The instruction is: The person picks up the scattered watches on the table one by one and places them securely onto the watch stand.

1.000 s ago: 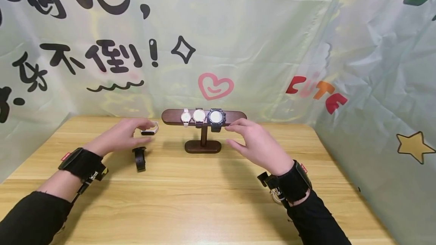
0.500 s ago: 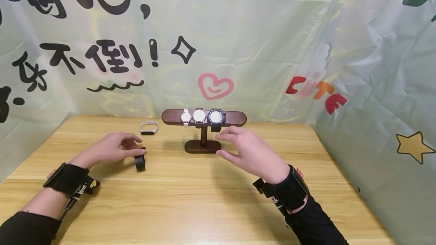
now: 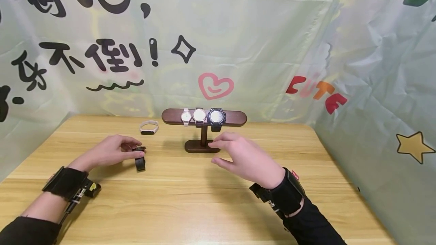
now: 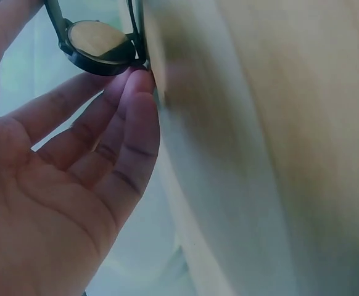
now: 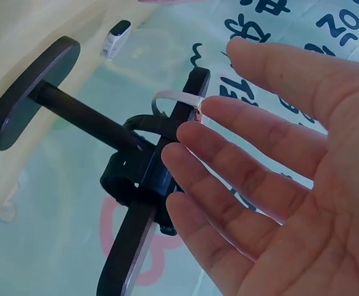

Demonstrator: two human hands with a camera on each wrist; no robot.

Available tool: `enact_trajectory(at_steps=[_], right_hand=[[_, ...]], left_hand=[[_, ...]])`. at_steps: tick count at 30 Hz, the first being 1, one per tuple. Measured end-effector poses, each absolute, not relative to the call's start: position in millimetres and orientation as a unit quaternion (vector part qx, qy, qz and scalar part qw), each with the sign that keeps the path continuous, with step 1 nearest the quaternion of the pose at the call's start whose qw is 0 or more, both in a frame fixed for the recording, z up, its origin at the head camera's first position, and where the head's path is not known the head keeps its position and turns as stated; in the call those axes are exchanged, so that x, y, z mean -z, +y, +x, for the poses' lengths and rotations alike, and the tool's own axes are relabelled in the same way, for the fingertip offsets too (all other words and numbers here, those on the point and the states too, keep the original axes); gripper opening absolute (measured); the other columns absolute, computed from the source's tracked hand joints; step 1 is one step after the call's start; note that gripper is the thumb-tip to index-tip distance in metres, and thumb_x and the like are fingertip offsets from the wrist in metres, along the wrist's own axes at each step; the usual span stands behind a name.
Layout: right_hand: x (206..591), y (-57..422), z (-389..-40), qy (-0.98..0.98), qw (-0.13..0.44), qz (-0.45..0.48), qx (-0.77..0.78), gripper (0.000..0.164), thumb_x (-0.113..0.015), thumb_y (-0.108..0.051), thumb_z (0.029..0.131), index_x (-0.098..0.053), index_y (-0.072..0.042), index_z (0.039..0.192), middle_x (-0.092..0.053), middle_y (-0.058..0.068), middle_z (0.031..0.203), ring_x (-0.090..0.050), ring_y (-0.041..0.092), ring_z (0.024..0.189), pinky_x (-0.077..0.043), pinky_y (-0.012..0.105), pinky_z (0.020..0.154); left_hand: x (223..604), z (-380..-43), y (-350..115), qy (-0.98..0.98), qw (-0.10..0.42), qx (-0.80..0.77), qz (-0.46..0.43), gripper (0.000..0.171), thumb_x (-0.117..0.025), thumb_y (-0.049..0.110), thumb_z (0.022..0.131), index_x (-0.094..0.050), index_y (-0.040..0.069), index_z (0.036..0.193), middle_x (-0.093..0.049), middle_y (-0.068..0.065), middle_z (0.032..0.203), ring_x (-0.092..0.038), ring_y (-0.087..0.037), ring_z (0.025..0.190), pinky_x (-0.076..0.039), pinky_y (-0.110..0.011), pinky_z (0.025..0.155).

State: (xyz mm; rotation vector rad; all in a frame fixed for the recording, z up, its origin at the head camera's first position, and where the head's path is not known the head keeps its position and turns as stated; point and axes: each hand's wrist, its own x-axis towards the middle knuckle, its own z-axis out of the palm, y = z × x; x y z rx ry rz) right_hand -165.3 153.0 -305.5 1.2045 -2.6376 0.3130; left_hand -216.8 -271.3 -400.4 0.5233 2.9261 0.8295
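At the left of the table my left hand (image 3: 107,151) pinches a black wristwatch (image 3: 140,163) that stands on its strap. In the left wrist view its round case (image 4: 96,40) sits at the fingertips, with the thumb on the other side. My right hand (image 3: 243,160) hovers in front of the dark wooden watch stand (image 3: 235,118), fingers extended and holding nothing. On the stand's bar are a small white-strapped watch (image 3: 186,117), a rose-gold watch with a dark strap (image 3: 199,116) and a chunky black sports watch (image 3: 216,117).
A pale fitness band (image 3: 148,127) with a black screen lies behind my left hand. The wooden table (image 3: 177,199) meets a printed cloth backdrop (image 3: 272,48) at the back and sides.
My left hand has come back from the fitness band to the black wristwatch and closed its fingers on it. My right hand has drifted left and lower, away from the stand's bar.
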Motion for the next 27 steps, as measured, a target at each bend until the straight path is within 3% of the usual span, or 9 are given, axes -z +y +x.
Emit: enact_trajectory(at_steps=[12, 21, 27], right_hand=[[308.5, 150.8, -164.6, -0.892, 0.114, 0.426, -0.1, 0.039, -0.084, -0.029, 0.096, -0.077, -0.009, 0.129, -0.074, 0.004, 0.122, -0.072, 0.018, 0.112, -0.064, 0.035, 0.094], [308.7, 150.8, -164.5, -0.891, 0.111, 0.43, -0.098, 0.039, -0.084, -0.03, 0.096, -0.077, -0.01, 0.129, -0.074, 0.004, 0.124, -0.072, 0.018, 0.113, -0.064, 0.036, 0.094], [308.3, 150.7, -164.2, -0.89, 0.11, 0.433, -0.098, 0.04, -0.084, -0.03, 0.096, -0.077, -0.009, 0.129, -0.074, 0.005, 0.124, -0.072, 0.019, 0.114, -0.064, 0.037, 0.095]], left_hand=[[400.7, -216.6, -270.3, 0.943, 0.025, -0.288, 0.163, 0.052, -0.081, 0.046, 0.096, -0.075, 0.007, 0.13, -0.078, 0.003, 0.109, -0.068, -0.01, 0.095, -0.055, -0.024, 0.079], [398.9, -215.2, -270.2, 0.934, 0.046, -0.333, 0.123, 0.052, -0.083, 0.047, 0.093, -0.075, 0.012, 0.131, -0.076, -0.008, 0.124, -0.075, -0.015, 0.102, -0.058, -0.025, 0.076], [398.5, -214.5, -271.7, 0.924, 0.047, -0.359, 0.125, 0.051, -0.086, 0.045, 0.091, -0.075, 0.011, 0.128, -0.074, -0.01, 0.121, -0.077, -0.012, 0.097, -0.057, -0.023, 0.076]])
